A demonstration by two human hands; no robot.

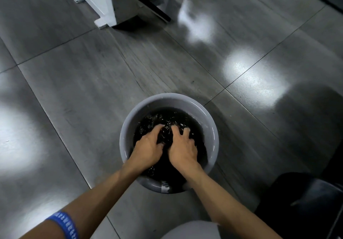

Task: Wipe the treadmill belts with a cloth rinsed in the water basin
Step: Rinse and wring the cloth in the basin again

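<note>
Grey floor tiles (92,82) shine with patches of light, and at the far left stands the white foot of a machine (104,14), likely a treadmill. Near the middle sits a round grey basin (211,127) holding dark water (163,116), its surface broken by ripples.

Both hands are down in the basin, side by side and almost touching. The left hand (148,149) curls its fingers into the water around a dark mass between the hands, which I take to be the cloth (165,136); it is too dark against the water to make out clearly. The right hand (182,148) has its fingers spread and bent downward, seemingly pressing or kneading the same mass. Both forearms reach in from the near edge, the left one wearing a blue wristband (65,224).

The step in hand looks like rinsing. Next the cloth would need lifting clear of the water and wringing hard over the basin, so it goes to the belts damp rather than dripping on the slick floor.
</note>
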